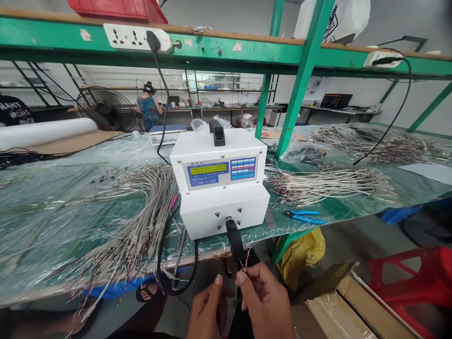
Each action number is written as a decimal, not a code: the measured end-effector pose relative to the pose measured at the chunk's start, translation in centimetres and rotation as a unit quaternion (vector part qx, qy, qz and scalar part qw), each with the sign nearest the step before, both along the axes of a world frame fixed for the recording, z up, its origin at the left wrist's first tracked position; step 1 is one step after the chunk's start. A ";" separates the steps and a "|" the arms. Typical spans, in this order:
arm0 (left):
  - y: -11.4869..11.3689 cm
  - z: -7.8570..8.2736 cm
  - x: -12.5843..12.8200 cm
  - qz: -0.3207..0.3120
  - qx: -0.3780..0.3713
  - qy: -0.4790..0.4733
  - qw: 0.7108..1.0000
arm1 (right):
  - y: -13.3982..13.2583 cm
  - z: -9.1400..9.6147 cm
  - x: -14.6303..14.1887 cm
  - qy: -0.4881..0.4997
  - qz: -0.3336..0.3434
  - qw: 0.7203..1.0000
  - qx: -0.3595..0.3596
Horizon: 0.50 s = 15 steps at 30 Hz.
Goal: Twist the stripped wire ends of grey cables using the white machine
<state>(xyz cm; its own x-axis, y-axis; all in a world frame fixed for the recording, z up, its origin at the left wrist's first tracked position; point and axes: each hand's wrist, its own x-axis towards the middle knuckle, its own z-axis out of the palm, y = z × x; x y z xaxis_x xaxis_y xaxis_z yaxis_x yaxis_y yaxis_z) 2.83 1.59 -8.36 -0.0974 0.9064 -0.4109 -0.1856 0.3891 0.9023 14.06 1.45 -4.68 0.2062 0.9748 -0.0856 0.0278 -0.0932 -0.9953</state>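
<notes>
My right hand (268, 301) pinches the end of a thin cable between thumb and forefinger. Fine red and whitish wires (246, 259) stick up from that grip, beside the black arm (235, 242) jutting from the front of a white machine (226, 207). Just left of it, my left hand (206, 308) is closed, with thumb against curled fingers; whatever it holds, if anything, is hidden. The machine has a lit display (208, 169), a keypad (243, 168) and a black top handle (216, 133).
Grey cables (151, 197) with bare wire ends lie left of the machine; another bundle (332, 186) lies right. Blue-handled pliers (305, 216) rest near the table's front edge. A green post (303, 80) rises behind. A cardboard box (339, 306) and red stool (413, 282) stand below right.
</notes>
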 end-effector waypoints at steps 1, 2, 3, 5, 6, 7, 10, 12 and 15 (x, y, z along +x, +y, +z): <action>-0.1 -0.2 0.1 -0.002 -0.004 -0.005 1.000 | -0.1 0.1 -0.1 0.001 0.000 1.000 -0.002; -0.1 -0.3 0.2 -0.006 -0.005 -0.013 1.000 | -0.2 0.2 -0.1 0.003 0.000 1.000 0.000; 0.0 -0.4 0.2 -0.011 -0.007 -0.026 1.000 | -0.3 0.2 -0.1 0.004 0.000 1.000 0.004; 0.1 -0.7 0.2 -0.020 -0.009 -0.051 0.998 | -0.6 0.2 -0.1 0.009 0.002 1.000 0.014; 0.2 -0.9 0.1 -0.023 -0.006 -0.057 0.998 | -0.7 0.1 -0.1 0.009 0.003 1.000 0.019; 0.2 -1.0 0.0 -0.027 -0.002 -0.057 0.998 | -0.9 0.0 0.0 0.007 0.004 1.000 0.024; 0.2 -1.5 -0.2 -0.029 0.010 -0.044 0.999 | -1.4 -0.5 0.1 0.004 0.000 1.000 0.026; 0.1 -1.7 -0.3 -0.032 0.002 -0.037 0.999 | -1.9 -0.8 0.2 0.012 -0.005 1.000 0.018; -0.1 -1.6 -0.2 -0.037 -0.007 -0.041 0.998 | -2.8 -0.9 0.5 0.028 -0.015 0.999 0.004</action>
<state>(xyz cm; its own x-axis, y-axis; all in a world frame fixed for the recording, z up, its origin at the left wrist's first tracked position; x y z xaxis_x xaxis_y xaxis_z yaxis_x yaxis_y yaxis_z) 2.61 1.52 -9.94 0.0039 0.9036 -0.4283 -0.2299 0.4176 0.8791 14.54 -1.31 -5.59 0.2311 0.9688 -0.0897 -0.0305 -0.0850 -0.9959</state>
